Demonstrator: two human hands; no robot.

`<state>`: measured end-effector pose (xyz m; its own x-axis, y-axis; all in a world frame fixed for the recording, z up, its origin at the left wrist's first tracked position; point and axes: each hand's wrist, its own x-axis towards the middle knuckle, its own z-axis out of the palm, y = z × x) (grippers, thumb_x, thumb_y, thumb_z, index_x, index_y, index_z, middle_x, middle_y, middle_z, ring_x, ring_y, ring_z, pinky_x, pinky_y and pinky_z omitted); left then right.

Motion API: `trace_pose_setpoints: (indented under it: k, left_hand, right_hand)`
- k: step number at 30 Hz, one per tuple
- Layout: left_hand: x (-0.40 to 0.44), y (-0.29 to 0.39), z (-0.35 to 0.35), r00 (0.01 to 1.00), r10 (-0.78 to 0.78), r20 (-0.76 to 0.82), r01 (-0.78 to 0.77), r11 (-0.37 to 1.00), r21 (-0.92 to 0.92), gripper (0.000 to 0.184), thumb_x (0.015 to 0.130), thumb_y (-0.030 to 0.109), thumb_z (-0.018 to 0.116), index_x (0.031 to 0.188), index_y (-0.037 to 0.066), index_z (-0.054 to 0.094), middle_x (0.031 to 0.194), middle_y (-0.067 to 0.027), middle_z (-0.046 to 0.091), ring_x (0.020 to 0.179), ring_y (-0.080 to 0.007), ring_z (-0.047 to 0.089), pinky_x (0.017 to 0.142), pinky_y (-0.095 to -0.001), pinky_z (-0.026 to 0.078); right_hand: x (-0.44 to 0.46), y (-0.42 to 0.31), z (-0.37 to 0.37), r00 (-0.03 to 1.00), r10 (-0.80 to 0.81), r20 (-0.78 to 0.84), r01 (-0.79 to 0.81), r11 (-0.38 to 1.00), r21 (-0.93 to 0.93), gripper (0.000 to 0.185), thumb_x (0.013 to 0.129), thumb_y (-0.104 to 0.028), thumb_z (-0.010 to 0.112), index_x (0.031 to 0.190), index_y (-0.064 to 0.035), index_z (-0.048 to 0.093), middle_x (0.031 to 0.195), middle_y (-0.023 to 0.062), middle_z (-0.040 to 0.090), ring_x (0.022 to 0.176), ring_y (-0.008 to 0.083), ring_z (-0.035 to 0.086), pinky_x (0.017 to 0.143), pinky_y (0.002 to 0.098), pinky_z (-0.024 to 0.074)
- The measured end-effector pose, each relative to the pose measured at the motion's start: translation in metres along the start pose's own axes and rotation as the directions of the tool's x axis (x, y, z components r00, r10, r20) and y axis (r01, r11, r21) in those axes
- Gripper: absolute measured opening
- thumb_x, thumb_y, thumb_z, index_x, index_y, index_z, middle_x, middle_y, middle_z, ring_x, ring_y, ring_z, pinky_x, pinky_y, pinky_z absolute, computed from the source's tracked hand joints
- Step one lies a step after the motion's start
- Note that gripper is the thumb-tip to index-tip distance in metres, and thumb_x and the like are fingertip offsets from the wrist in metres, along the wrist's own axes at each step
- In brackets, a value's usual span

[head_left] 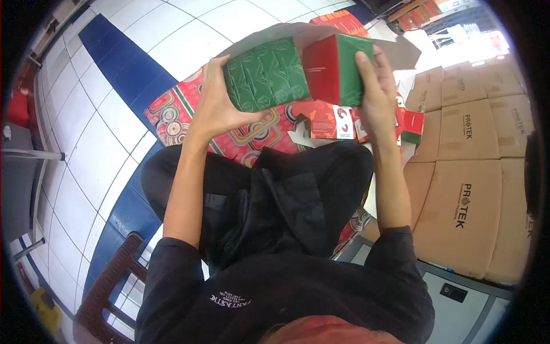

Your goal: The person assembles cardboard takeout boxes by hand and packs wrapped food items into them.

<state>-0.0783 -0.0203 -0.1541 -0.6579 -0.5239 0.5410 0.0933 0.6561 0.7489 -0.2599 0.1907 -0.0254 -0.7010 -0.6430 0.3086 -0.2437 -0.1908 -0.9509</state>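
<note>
In front of me is a cardboard carton (395,53) with its flaps raised, holding a row of green patterned boxes (268,77). My left hand (220,106) is spread round the left end of the row, thumb along its lower edge. At the right end, my right hand (378,83) grips a red and green box (326,70), thumb on its green face. That box is tilted against the others. Below them an orange and white printed box (331,123) with an open flap lies on the red patterned cloth (189,114).
Stacked brown cartons (467,212) stand at the right. A smaller red and green box (412,125) lies by my right forearm. Red boxes (342,22) are behind the carton. A brown plastic chair (109,286) is at the lower left, and a grey cabinet (458,304) at the lower right.
</note>
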Motion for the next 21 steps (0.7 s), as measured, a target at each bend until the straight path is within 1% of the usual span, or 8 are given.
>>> trace_pose_setpoints:
  k: [4,7,8,9,11,13,15,21]
  left_hand:
    - [0.001,-0.004,0.002,0.990,0.139,-0.026,-0.137,0.990,0.044,0.118,0.052,0.040,0.102,0.148,-0.002,0.046,0.137,-0.0216,0.055,0.127,-0.0421,0.055,0.108,-0.0516,0.047]
    - [0.001,-0.001,-0.003,0.984,0.178,0.003,-0.177,0.978,0.107,0.118,0.054,0.034,0.102,0.148,-0.006,0.042,0.142,-0.0236,0.052,0.132,-0.0401,0.054,0.114,-0.0497,0.047]
    - [0.002,-0.002,-0.004,0.984,0.178,0.000,-0.177,0.979,0.105,0.118,0.054,0.034,0.102,0.148,-0.006,0.042,0.142,-0.0236,0.052,0.132,-0.0401,0.054,0.114,-0.0497,0.047]
    - [0.002,-0.003,-0.006,0.984,0.180,0.006,-0.179,0.976,0.125,0.117,0.054,0.034,0.101,0.147,-0.005,0.042,0.142,-0.0237,0.052,0.132,-0.0405,0.054,0.114,-0.0502,0.047]
    - [0.003,-0.003,-0.007,0.984,0.180,0.009,-0.180,0.973,0.143,0.117,0.054,0.035,0.101,0.147,-0.005,0.042,0.141,-0.0237,0.052,0.132,-0.0410,0.054,0.114,-0.0508,0.047]
    - [0.005,-0.003,-0.007,0.979,0.200,0.030,-0.202,0.968,0.148,0.115,0.054,0.034,0.100,0.146,-0.005,0.043,0.141,-0.0241,0.052,0.132,-0.0420,0.053,0.114,-0.0514,0.047]
    - [0.004,-0.001,-0.006,0.983,0.184,0.019,-0.185,0.975,0.125,0.115,0.054,0.034,0.100,0.147,-0.004,0.044,0.141,-0.0239,0.052,0.132,-0.0419,0.053,0.115,-0.0515,0.047]
    - [0.004,-0.002,-0.003,0.974,0.228,0.006,-0.228,0.971,0.070,0.115,0.054,0.032,0.100,0.150,0.000,0.045,0.143,-0.0225,0.052,0.134,-0.0409,0.053,0.116,-0.0507,0.047]
  right_hand:
    - [-0.004,0.028,0.020,0.994,-0.103,-0.043,0.097,0.986,-0.134,0.029,0.115,-0.020,0.064,0.134,0.0009,0.059,0.119,0.0073,0.072,0.100,0.0084,0.066,0.084,0.0256,0.0556]
    - [-0.011,0.033,0.033,0.982,-0.146,-0.119,0.117,0.969,-0.220,0.027,0.115,-0.020,0.063,0.131,0.0008,0.059,0.115,0.0065,0.071,0.098,0.0083,0.064,0.086,0.0253,0.0534]
    - [-0.015,0.028,0.035,0.986,-0.043,-0.161,0.010,0.980,-0.200,0.028,0.114,-0.020,0.065,0.132,0.0016,0.063,0.114,0.0070,0.073,0.101,0.0087,0.065,0.089,0.0248,0.0522]
    - [-0.017,0.028,0.034,0.986,-0.044,-0.159,0.011,0.979,-0.204,0.028,0.114,-0.020,0.065,0.132,0.0016,0.063,0.114,0.0070,0.073,0.101,0.0087,0.065,0.089,0.0248,0.0522]
    - [-0.019,0.029,0.029,0.992,0.095,-0.084,-0.112,0.967,-0.230,0.031,0.113,-0.022,0.067,0.133,0.0017,0.067,0.112,0.0061,0.075,0.102,0.0077,0.066,0.089,0.0239,0.0527]
    - [-0.023,0.034,0.023,0.994,0.059,-0.089,-0.076,0.976,-0.206,0.033,0.112,-0.023,0.069,0.135,0.0018,0.069,0.113,0.0057,0.075,0.104,0.0081,0.067,0.089,0.0251,0.0538]
    - [-0.030,0.033,0.018,0.993,-0.005,-0.119,-0.016,0.985,-0.172,0.040,0.113,-0.024,0.068,0.142,0.0035,0.063,0.125,0.0083,0.074,0.109,0.0111,0.070,0.096,0.0291,0.0572]
    - [-0.029,0.028,0.025,0.988,-0.092,-0.122,0.050,0.951,-0.306,0.033,0.114,-0.022,0.065,0.136,0.0022,0.065,0.117,0.0055,0.074,0.102,0.0088,0.067,0.090,0.0281,0.0551]
